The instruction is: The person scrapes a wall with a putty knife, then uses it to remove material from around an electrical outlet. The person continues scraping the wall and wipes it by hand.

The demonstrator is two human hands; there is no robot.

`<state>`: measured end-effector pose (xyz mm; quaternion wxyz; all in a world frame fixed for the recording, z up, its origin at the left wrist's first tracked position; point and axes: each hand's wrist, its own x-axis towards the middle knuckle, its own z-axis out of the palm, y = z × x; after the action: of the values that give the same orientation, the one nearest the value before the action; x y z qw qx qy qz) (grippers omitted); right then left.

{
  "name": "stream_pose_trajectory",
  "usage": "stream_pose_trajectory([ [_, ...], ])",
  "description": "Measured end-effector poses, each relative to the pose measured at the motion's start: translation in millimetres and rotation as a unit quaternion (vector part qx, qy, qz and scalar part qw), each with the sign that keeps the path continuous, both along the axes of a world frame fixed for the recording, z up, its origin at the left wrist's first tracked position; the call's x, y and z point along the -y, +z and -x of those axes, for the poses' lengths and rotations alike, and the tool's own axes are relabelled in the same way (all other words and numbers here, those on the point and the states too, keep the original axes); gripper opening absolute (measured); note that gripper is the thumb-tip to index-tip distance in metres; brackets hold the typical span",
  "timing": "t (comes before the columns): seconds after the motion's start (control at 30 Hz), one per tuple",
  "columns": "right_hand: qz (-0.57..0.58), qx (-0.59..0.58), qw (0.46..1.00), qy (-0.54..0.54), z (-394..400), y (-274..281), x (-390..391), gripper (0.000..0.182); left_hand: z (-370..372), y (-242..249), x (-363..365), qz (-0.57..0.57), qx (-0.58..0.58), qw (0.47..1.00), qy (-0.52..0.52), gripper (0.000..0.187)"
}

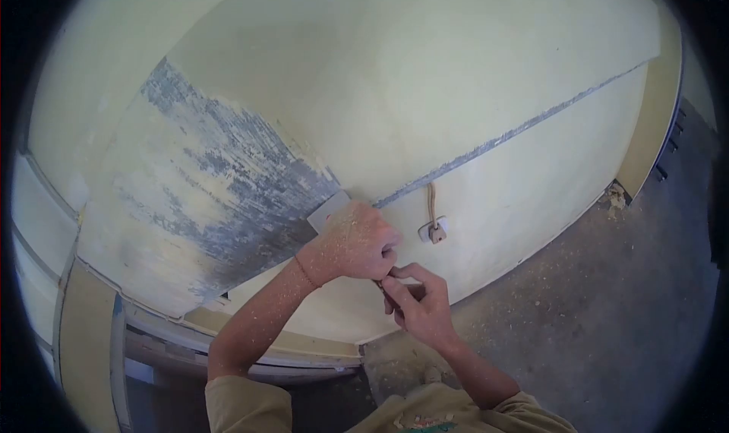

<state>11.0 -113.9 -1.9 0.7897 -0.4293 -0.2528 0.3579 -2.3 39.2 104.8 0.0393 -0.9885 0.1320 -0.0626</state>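
Note:
My left hand (353,239) is closed in a fist around a scraper (328,213), whose flat pale blade sticks out beyond the knuckles and lies against the wall. Most of the handle is hidden inside the fist. Just below it, my right hand (421,304) pinches with thumb and fingers at the dark end of the handle. Around the blade, the large cream panel (395,83) borders a stripped grey patch (250,167) with streaky paint remains. Pale flecks cover my left hand and forearm.
A narrow grey stripped line (501,140) runs up to the right from the blade. Below it, a cable (431,197) leads to a wall socket (435,230). Crumbs lie on the concrete floor (577,304). At lower left stands a door frame (87,342).

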Motion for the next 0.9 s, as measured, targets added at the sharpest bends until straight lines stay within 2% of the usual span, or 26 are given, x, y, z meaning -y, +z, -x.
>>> stream_pose_trajectory([
  [0.1,-0.021,-0.012,1.000,-0.009,6.5,-2.8,-0.4,0.015,4.4,-1.3,-1.2,0.018,-0.005,1.000,0.023,0.014],
  [0.17,-0.021,-0.002,1.000,-0.019,8.1,0.5,-7.2,0.015,5.5,-4.6,-5.2,-0.028,-0.004,1.000,-0.002,0.014],
  [0.27,-0.045,-0.006,0.999,-0.011,2.7,32.6,-17.9,0.014,-0.8,44.3,-9.6,-0.050,0.051,0.997,0.003,0.013],
  [0.33,-0.059,-0.010,0.998,0.002,-0.3,40.6,-20.4,0.014,-0.5,53.9,-7.0,-0.041,0.025,0.999,0.010,0.013],
  [0.43,-0.071,-0.030,0.997,-0.025,9.1,26.7,-16.8,0.014,2.1,30.0,-6.0,-0.028,-0.007,1.000,0.002,0.013],
  [0.53,-0.005,-0.046,0.999,0.003,6.6,22.7,-15.8,0.013,3.3,32.1,-6.8,-0.047,0.026,0.999,-0.002,0.013],
  [0.6,-0.095,0.026,0.995,-0.023,3.8,32.6,-34.9,0.014,3.6,50.9,-7.8,-0.074,0.053,0.996,0.009,0.013],
  [0.67,-0.103,0.023,0.994,-0.011,0.3,37.8,-35.0,0.014,1.5,68.1,-8.5,-0.064,0.057,0.996,-0.006,0.019],
  [0.73,-0.107,0.019,0.994,0.000,-0.5,38.2,-27.8,0.014,1.6,56.6,-7.7,-0.063,0.080,0.995,-0.012,0.019],
  [0.8,-0.056,-0.016,0.998,-0.006,2.6,29.6,-16.7,0.014,1.9,39.3,-9.2,-0.063,0.104,0.992,-0.023,0.019],
  [0.9,-0.039,-0.014,0.999,-0.003,3.3,23.7,-15.1,0.014,-0.3,34.5,-2.8,-0.030,0.040,0.998,-0.027,0.019],
])
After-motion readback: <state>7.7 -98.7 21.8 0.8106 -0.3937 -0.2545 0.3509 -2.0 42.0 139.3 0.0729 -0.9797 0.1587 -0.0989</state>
